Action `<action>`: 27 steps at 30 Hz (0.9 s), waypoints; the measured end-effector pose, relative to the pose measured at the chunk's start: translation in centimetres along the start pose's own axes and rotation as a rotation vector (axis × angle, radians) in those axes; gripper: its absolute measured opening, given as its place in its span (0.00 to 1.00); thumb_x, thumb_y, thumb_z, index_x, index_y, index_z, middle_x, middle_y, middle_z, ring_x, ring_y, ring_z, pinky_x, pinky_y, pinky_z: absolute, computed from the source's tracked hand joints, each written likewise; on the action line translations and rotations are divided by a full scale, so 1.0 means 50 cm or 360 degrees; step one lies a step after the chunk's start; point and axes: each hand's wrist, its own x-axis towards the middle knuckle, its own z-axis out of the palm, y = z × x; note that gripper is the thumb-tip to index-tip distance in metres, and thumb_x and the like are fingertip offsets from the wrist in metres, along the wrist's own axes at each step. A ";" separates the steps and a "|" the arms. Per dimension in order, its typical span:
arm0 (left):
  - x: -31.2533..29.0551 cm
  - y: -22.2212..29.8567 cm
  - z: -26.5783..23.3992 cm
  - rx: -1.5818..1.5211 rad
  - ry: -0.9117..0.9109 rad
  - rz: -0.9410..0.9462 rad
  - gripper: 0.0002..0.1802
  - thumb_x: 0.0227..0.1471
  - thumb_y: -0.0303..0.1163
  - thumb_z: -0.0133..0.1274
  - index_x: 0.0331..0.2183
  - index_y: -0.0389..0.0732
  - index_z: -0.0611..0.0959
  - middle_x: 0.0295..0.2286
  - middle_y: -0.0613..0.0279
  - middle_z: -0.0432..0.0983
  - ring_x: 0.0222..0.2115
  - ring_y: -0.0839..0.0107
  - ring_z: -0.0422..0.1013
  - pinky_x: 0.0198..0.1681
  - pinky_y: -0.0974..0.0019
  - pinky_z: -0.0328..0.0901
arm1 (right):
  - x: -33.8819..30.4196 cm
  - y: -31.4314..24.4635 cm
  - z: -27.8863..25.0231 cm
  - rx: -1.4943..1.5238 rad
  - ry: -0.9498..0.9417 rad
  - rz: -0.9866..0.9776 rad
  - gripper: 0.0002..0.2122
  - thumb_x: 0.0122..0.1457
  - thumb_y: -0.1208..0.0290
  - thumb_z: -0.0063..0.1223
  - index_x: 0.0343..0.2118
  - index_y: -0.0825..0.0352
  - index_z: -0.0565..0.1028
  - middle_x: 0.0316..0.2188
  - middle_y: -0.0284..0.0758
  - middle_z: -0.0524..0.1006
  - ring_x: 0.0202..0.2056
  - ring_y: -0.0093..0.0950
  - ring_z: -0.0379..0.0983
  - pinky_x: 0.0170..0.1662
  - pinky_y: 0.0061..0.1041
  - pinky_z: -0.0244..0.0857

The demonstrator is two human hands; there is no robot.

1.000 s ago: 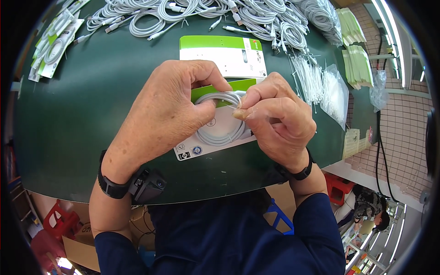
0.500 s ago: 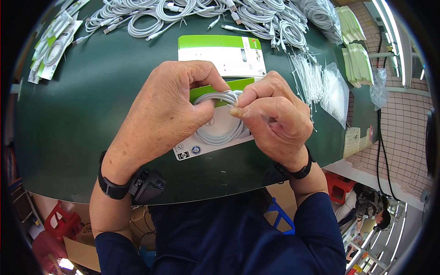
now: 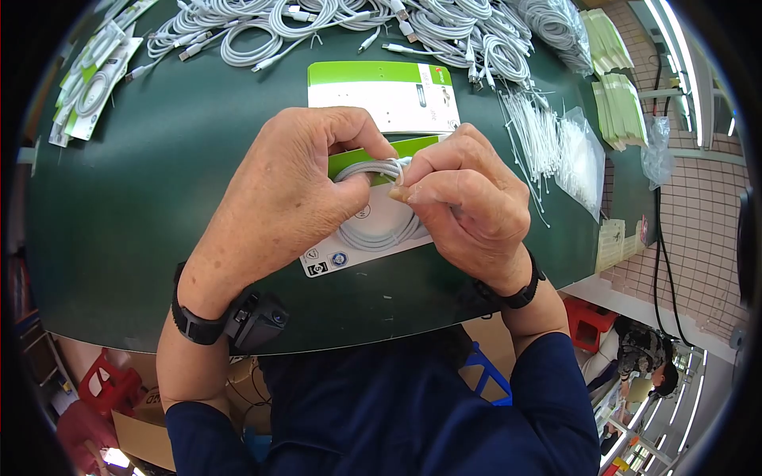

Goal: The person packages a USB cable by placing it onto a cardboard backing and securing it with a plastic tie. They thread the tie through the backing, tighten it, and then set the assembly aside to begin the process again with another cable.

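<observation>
A coiled white cable lies on a white and green backing card on the dark green table. My left hand grips the coil's upper left side and presses on the card. My right hand pinches the top of the coil between thumb and forefinger, beside my left fingertips. Both hands cover much of the card and the cable's ends.
A second white and green card lies just beyond my hands. Several loose white cables are heaped at the far edge. Packed cards are stacked far left. White ties and clear bags lie to the right.
My hands stay on the coil and card; my right fingers have shifted slightly at the top of the coil. Nothing else moved.
</observation>
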 end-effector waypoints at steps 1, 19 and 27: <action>0.000 -0.001 0.000 -0.0014 -0.0009 -0.0002 0.13 0.43 0.13 0.51 0.34 0.31 0.83 0.28 0.67 0.78 0.33 0.82 0.71 0.42 0.76 0.67 | 0.000 0.000 0.002 0.0000 0.0002 -0.0001 0.11 0.48 0.87 0.65 0.31 0.64 0.77 0.30 0.33 0.80 0.29 0.28 0.72 0.32 0.24 0.65; 0.007 -0.019 0.000 -0.0238 0.0012 -0.0006 0.10 0.46 0.17 0.53 0.34 0.30 0.83 0.29 0.61 0.81 0.30 0.79 0.73 0.36 0.73 0.68 | 0.017 0.013 -0.028 0.0013 0.0107 0.0039 0.08 0.51 0.82 0.63 0.34 0.66 0.79 0.33 0.32 0.81 0.28 0.20 0.74 0.27 0.21 0.67; 0.010 0.002 -0.013 -0.0447 0.0050 -0.0039 0.11 0.48 0.15 0.54 0.35 0.32 0.84 0.34 0.58 0.82 0.39 0.75 0.77 0.43 0.72 0.71 | -0.007 0.106 -0.061 0.0783 0.0303 0.1088 0.09 0.61 0.76 0.59 0.44 0.70 0.79 0.40 0.35 0.82 0.36 0.19 0.78 0.39 0.18 0.74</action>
